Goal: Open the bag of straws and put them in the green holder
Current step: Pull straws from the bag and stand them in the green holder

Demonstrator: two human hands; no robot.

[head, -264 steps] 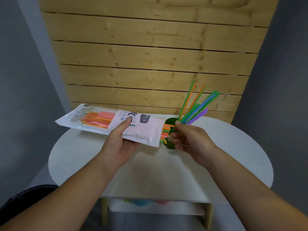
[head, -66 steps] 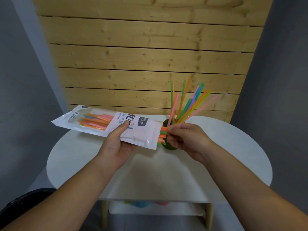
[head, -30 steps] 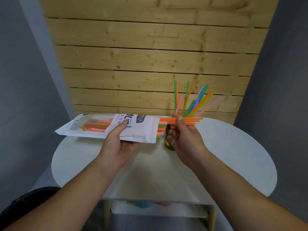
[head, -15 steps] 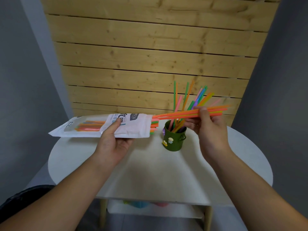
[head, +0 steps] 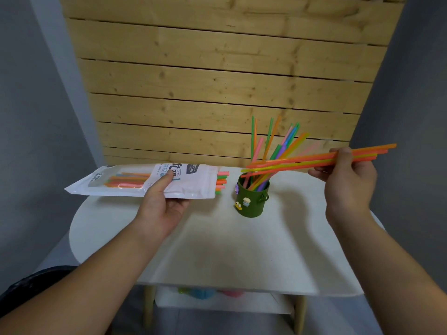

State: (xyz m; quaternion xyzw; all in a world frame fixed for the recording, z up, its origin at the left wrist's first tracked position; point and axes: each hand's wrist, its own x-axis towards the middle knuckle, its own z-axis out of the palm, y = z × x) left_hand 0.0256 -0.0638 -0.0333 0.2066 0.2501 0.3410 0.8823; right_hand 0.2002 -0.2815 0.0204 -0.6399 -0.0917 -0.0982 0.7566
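From the head camera, one white table (head: 217, 250) stands before a wall of wooden planks (head: 217, 81). On it sits one green holder (head: 252, 201), upright, right of centre, with three small charms stuck to its side; their shapes are too small to tell surely. About a dozen straws (head: 271, 141) stand in the holder, fanned out and leaning mostly to the right: green, orange, pink, blue, purple and yellow. An exact count is not possible where they overlap.

The left hand (head: 162, 204) holds one white bag (head: 150, 181) level above the table's left side, thumb pressed on top and the fingers beneath it, so it is clamped between them. The bag's open end points right, toward the holder but apart from it. Several straw ends (head: 222, 181), orange, pink and green, stick out of that mouth; more show through the clear window at the far left end. Their number cannot be told.

The right hand (head: 348, 180) is raised to the right of the holder, pinching a small bunch (head: 302, 162) of roughly four straws, orange and yellow, between thumb and fingers. The bunch lies nearly level, slightly tilted; its left ends reach over the holder's rim, its right ends jut past the hand.

Below the tabletop one shelf (head: 217, 303) carries blurred coloured things.
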